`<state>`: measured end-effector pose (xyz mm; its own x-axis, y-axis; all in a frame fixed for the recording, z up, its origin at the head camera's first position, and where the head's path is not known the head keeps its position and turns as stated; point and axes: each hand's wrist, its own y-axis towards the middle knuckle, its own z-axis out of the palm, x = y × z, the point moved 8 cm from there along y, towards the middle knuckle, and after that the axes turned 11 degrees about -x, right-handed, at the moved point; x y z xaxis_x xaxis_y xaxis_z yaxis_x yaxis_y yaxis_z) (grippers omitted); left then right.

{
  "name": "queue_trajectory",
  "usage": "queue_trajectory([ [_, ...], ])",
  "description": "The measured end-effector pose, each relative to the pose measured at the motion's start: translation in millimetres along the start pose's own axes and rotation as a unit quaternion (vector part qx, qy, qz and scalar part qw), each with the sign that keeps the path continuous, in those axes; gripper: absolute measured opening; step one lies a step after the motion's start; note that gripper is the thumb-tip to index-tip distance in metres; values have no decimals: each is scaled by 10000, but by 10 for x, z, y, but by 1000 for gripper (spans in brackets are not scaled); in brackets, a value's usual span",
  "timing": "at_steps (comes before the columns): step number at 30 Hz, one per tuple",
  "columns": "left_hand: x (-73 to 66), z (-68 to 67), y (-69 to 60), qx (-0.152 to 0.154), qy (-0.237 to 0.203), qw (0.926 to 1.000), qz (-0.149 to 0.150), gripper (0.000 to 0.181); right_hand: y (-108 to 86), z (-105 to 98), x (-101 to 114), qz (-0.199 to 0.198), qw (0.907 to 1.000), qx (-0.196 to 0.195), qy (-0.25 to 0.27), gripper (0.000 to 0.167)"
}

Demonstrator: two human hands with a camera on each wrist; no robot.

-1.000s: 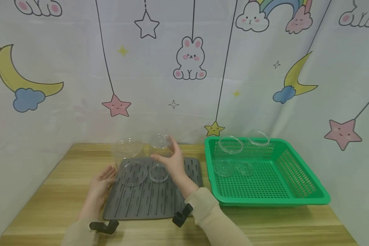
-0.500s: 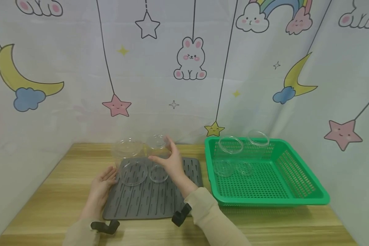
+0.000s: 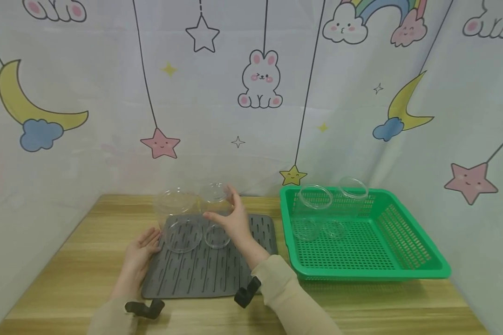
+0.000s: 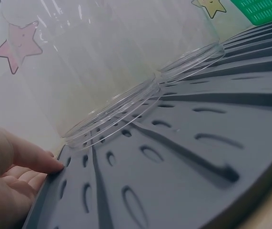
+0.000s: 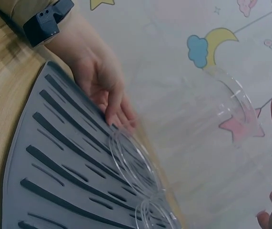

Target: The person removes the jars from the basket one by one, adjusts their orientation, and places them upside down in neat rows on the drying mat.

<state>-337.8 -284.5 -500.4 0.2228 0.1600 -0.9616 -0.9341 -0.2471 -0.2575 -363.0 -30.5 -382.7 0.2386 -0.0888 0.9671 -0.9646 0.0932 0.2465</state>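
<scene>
Two clear cups stand side by side on a grey ridged drying mat [image 3: 193, 274]: a wider cup [image 3: 177, 204] on the left and a narrower cup [image 3: 214, 193] to its right. Which end of each is the rim, I cannot tell. My right hand [image 3: 236, 221] grips the narrower cup's right side, thumb in front and fingers behind; its fingertips partly show at the edge of the right wrist view. By the mat's left edge, my left hand [image 3: 138, 253] lies palm up with extended fingers, close to the wider cup. In the left wrist view its thumb [image 4: 47, 162] touches the mat.
A green slotted plastic basket [image 3: 373, 274] stands on the wooden table [image 3: 67, 274] right of the mat. Inside it are two more clear cups, a nearer cup [image 3: 315, 197] and a farther cup [image 3: 353, 188]. A white cartoon-print curtain [image 3: 218, 102] hangs behind the table.
The narrower cup's top has shifted slightly left with my right hand, closer to the wider cup. My left hand has barely moved, and the basket stays put.
</scene>
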Motion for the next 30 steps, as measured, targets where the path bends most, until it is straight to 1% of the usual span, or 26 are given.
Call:
queue_trajectory([
  [10,-12,14,-6,-8,5,10000,-1,75,-17,-9,-5,-47,9999,30,-142,96],
  [19,-39,19,-16,-32,55,10000,49,76,-37,-38,12,32,10000,-3,-33,97],
  [24,-35,17,-10,2,35,10000,68,76,-72,-99,51,-71,10000,-38,14,99],
  [30,-23,8,-4,8,-19,10000,88,76,-203,-229,121,-104,9999,-15,-70,102],
])
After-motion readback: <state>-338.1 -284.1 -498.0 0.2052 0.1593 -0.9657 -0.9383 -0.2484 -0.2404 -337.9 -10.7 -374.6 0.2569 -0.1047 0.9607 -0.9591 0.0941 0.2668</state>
